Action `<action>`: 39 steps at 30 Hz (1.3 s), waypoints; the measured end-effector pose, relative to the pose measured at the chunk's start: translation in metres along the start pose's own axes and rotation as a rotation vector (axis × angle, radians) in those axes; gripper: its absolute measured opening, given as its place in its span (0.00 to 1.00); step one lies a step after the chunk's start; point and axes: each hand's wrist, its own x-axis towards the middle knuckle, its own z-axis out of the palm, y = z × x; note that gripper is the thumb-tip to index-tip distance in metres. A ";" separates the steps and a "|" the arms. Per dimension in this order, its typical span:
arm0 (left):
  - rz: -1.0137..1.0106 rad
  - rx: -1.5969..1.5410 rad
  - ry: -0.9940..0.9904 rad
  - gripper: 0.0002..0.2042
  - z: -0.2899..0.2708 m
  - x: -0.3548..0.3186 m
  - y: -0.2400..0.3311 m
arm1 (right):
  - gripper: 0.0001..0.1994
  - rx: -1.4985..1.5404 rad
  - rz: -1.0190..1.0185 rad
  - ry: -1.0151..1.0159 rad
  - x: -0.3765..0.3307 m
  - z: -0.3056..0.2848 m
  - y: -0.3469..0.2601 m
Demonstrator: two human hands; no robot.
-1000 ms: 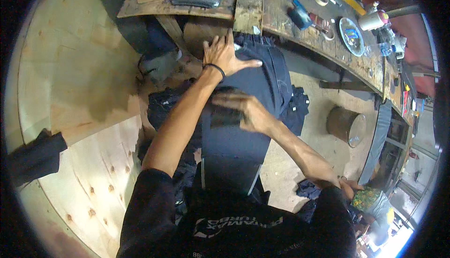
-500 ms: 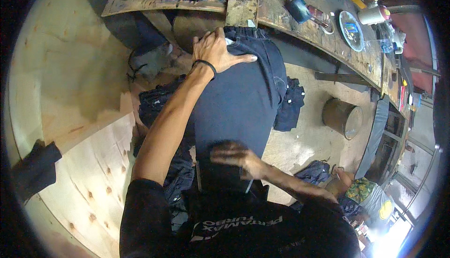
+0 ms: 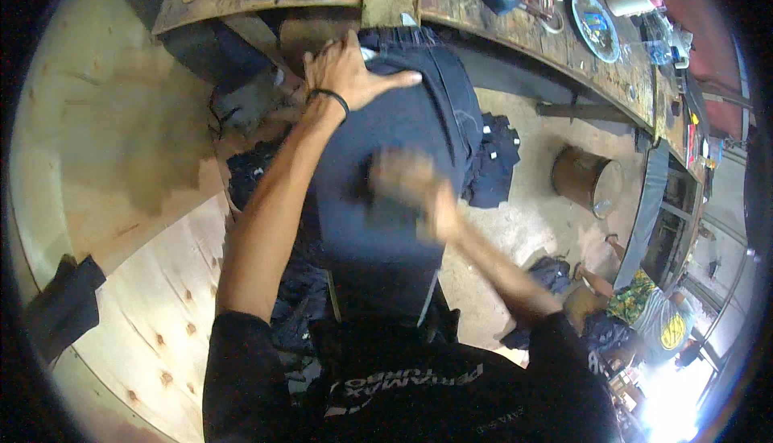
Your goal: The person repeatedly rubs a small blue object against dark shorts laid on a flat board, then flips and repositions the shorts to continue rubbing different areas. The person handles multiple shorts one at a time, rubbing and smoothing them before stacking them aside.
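Dark navy trousers (image 3: 346,225) lie stretched over a narrow surface in front of me, the waistband at the far end. My left hand (image 3: 346,72) rests spread near the waistband, fingers over the cloth's left edge and thumb stretched to the right. A dark band circles that wrist. A small white patch shows beside its fingers. Over the middle of the trousers, my right hand (image 3: 415,185) is smeared by motion. Its fingers cannot be made out, nor whether the dark blur under them is a thing it holds.
A worn wooden bench (image 3: 523,40) runs along the far side, bearing a blue-rimmed plate (image 3: 609,44). Folded dark garments (image 3: 493,161) lie right of the trousers. Beyond stands a brown drum (image 3: 584,181). Plywood (image 3: 153,298) is at left. Another person (image 3: 656,314) is at lower right.
My right hand has moved away from me, from the near end of the trousers to their middle. My left hand keeps its place on the cloth. The whole view has shifted slightly.
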 end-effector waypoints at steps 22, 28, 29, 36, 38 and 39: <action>0.003 0.035 0.095 0.66 0.012 -0.004 0.004 | 0.35 0.067 0.181 0.138 -0.056 0.010 -0.027; -0.037 0.008 0.022 0.70 0.011 0.000 0.000 | 0.36 0.255 0.169 -0.093 -0.036 0.014 -0.050; -0.020 0.000 0.037 0.69 0.010 0.002 -0.001 | 0.36 0.222 0.142 -0.095 -0.019 0.007 -0.046; 0.052 -0.092 0.032 0.72 0.002 -0.001 -0.008 | 0.37 0.188 0.061 -0.218 0.002 0.035 -0.008; 0.043 -0.135 0.039 0.72 0.006 -0.001 -0.010 | 0.33 0.226 0.053 -0.262 -0.009 0.050 -0.012; 0.060 -0.188 0.052 0.72 0.009 0.000 -0.012 | 0.33 0.218 0.061 -0.236 -0.015 0.056 -0.017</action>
